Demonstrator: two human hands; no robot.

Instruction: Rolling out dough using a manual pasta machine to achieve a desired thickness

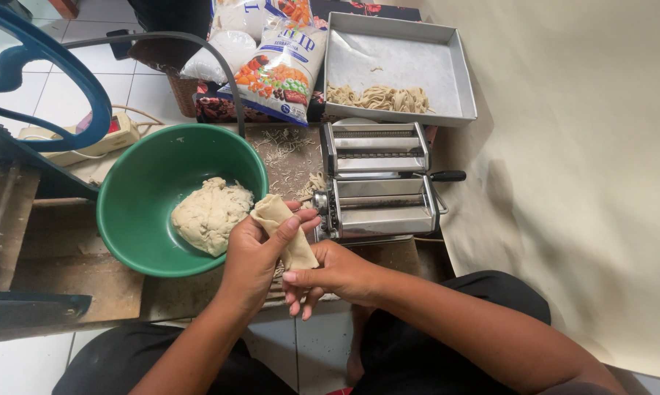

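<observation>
Left hand [260, 252]: closed around a folded dough piece [282, 227], thumb pressed across its upper part, just beside the bowl's rim.
Right hand [330, 274]: cupped under the lower end of the same piece, fingers loosely curled, supporting rather than pinching.
Dough piece: flattened and folded, held in the air between both hands, in front of the pasta machine [377, 186], not yet touching its rollers.
Bowl [136, 212]: green, round, on a brown board; holds one large lump of dough [209, 216], rough and uncut, resting toward the right side.
Machine: metal, two roller sections, black handle knob at the right; nothing visibly in the rollers.
Board behind the machine: scattered scraps [286, 150] of cut strands and crumbs.
Tray [461, 73]: rectangular metal, paper-lined; a row of cut noodles [377, 97] along its near edge, the rest bare.
Bags [282, 62]: printed flour sacks lying behind the bowl, apparently opened, contents not visible.
Progress, judged: some dough already turned into noodles; most still in the bowl, one portion in hand, so well short of halfway.
</observation>
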